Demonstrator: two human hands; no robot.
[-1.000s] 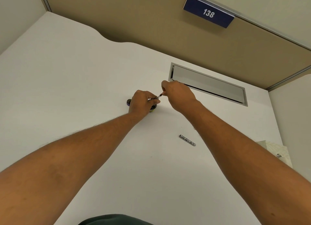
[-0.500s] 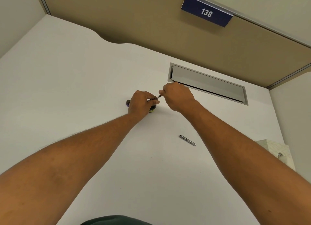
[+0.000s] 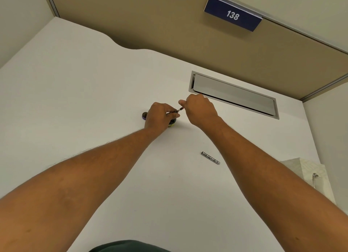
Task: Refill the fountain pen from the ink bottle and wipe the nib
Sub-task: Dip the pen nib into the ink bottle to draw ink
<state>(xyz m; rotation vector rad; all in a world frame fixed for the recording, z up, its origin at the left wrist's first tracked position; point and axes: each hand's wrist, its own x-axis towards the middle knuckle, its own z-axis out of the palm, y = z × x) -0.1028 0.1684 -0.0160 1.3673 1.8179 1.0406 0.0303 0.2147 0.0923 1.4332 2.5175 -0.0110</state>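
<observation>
Filling looked underway: both hands pinched the pen over the uncapped ink bottle, barrel lying apart, wiping undone.

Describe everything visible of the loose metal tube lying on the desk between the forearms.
The metal tube is a short, slim silvery cylinder with dark patterned markings along it, probably the pen's barrel or cap. It lies flat on the white desk, angled with its far end to the left and its near end to the right. Nothing touches it; both hands work well beyond it, near the ink bottle.
</observation>
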